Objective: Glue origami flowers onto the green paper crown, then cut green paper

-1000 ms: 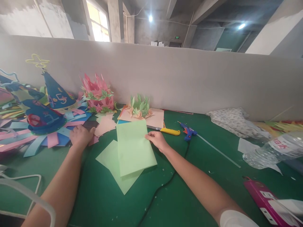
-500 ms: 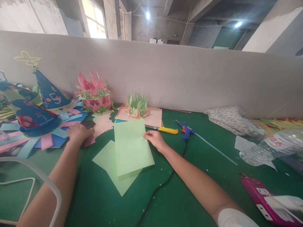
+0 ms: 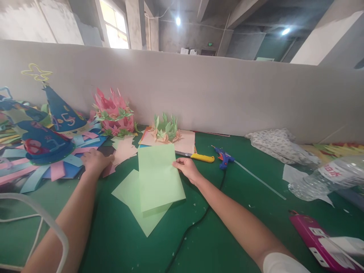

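Note:
My right hand [image 3: 187,168] pinches the right edge of a light green sheet of paper [image 3: 157,178], which is raised at a tilt over the table. Under it, turned at an angle, lies a second light green sheet [image 3: 131,193]. On the left, my left hand [image 3: 96,162] rests with fingers spread over a dark flat thing [image 3: 107,151] that I cannot make out. Pink paper pieces [image 3: 123,148] lie just right of that hand. Blue paper cone hats [image 3: 47,142] with pastel strips stand on its other side.
Behind the sheets, a green paper crown [image 3: 165,129] stands on stacked paper, left of it a pink one [image 3: 113,113]. A yellow utility knife [image 3: 202,157], a blue glue gun [image 3: 225,157] with cord, a plastic bottle [image 3: 327,178] and a magenta power strip [image 3: 315,239] lie rightward.
Almost nothing differs. The view has shifted very slightly, and both hands and the green sheet keep their places.

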Available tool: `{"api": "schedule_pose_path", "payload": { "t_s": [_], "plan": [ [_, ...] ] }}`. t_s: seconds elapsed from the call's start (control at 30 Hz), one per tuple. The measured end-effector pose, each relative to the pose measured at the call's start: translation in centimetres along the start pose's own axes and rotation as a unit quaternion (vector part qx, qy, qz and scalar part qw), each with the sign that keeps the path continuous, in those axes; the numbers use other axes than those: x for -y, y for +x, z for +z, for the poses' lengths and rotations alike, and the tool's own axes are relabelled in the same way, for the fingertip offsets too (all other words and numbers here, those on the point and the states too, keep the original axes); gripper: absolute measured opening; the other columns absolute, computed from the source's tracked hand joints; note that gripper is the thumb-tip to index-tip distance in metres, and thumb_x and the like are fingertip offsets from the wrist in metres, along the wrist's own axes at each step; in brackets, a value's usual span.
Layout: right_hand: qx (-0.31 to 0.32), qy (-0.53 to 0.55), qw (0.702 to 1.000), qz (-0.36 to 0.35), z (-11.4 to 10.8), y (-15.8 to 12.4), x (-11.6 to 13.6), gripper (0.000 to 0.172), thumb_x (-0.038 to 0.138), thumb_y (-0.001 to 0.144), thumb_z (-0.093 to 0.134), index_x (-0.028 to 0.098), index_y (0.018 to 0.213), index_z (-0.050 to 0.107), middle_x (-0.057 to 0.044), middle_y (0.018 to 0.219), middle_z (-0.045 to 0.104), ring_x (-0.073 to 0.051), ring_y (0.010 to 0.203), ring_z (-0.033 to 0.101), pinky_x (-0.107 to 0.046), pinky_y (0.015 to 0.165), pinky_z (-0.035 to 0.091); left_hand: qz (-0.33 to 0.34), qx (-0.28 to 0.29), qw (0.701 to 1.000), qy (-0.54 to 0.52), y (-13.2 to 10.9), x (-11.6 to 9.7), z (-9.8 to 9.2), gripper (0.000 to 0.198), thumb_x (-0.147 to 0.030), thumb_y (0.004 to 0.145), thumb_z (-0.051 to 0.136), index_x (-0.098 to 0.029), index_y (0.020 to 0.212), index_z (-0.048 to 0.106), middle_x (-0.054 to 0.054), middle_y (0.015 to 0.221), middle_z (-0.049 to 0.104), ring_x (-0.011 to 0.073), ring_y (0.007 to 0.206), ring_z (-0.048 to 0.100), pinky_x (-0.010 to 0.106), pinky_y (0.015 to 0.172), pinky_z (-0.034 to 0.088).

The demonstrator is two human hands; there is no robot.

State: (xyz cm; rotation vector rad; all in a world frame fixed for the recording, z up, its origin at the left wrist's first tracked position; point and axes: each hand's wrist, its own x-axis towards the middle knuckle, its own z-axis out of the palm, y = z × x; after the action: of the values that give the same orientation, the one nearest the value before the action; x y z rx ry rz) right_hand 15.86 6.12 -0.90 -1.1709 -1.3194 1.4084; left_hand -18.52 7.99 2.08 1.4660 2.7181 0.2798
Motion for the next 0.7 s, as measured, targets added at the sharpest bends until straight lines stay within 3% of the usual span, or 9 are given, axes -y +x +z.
{"api": "schedule_pose_path", "payload": {
  "t_s": [0.7],
  "plan": [
    [0.002,0.005,1.0,0.002,0.07,-0.07,0.11,0.025,0.039,0.059,0.071,0.017,0.063,0.06,0.001,0.061,0.062,-0.012,0.055,0.053,-0.024,0.056,0.042,0.029,0.008,0.999,0.012,0.07,0.53,-0.01,0.085,-0.051,0.068,0.046,0.015,0.119,0.034,0.035,0.121,0.044,0.0432,0.112,0.04,0.044,0.091,0.028]
  ]
}}
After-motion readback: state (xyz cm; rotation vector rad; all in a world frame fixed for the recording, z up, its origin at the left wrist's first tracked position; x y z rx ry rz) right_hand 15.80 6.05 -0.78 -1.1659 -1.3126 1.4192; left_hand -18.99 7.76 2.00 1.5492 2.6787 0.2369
